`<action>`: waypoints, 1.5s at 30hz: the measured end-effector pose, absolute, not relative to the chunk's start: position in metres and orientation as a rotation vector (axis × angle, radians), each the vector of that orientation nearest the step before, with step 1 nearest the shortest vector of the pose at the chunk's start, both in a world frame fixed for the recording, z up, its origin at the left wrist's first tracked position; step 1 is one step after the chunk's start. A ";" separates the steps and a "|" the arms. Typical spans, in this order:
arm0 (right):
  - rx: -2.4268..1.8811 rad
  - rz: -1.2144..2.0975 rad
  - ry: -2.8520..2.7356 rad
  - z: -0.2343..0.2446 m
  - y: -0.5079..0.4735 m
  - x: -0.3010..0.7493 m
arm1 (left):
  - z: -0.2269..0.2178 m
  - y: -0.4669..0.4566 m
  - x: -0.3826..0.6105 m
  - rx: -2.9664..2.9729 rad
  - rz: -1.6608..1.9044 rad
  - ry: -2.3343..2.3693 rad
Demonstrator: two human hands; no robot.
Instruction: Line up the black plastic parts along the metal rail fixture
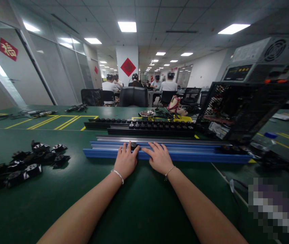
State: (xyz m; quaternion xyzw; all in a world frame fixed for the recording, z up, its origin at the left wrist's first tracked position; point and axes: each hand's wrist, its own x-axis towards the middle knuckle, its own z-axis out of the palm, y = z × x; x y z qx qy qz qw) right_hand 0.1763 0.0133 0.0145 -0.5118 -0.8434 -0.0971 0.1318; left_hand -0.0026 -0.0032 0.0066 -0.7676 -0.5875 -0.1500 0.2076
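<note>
A long blue rail (197,156) lies across the green table (134,203) in front of me. My left hand (126,160) and my right hand (159,158) rest side by side on its near edge. Their fingers reach over the rail. A small black part (133,145) sits in the rail between the fingertips of both hands, and the fingers press on or beside it. Each wrist wears a thin bracelet. Behind the blue rail lie two black rails (150,130) filled with several black parts.
A heap of loose black parts (24,164) lies at the left. An open black computer case (241,112) stands at the right, cables beside it. A metal bowl (146,114) and tools lie farther back. Several people sit at desks in the background.
</note>
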 end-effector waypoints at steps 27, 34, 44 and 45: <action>-1.466 -0.268 -2.429 0.015 0.013 0.177 | 0.010 -0.003 -0.006 -2.006 -0.413 -1.908; -1.479 -0.253 -2.433 0.016 0.013 0.177 | 0.010 -0.002 -0.007 -1.972 -0.390 -1.945; -1.491 -0.235 -2.445 0.019 0.012 0.176 | 0.014 -0.002 -0.011 -1.942 -0.383 -1.968; -1.495 -0.233 -2.447 0.019 0.012 0.176 | 0.014 -0.002 -0.011 -1.935 -0.379 -1.981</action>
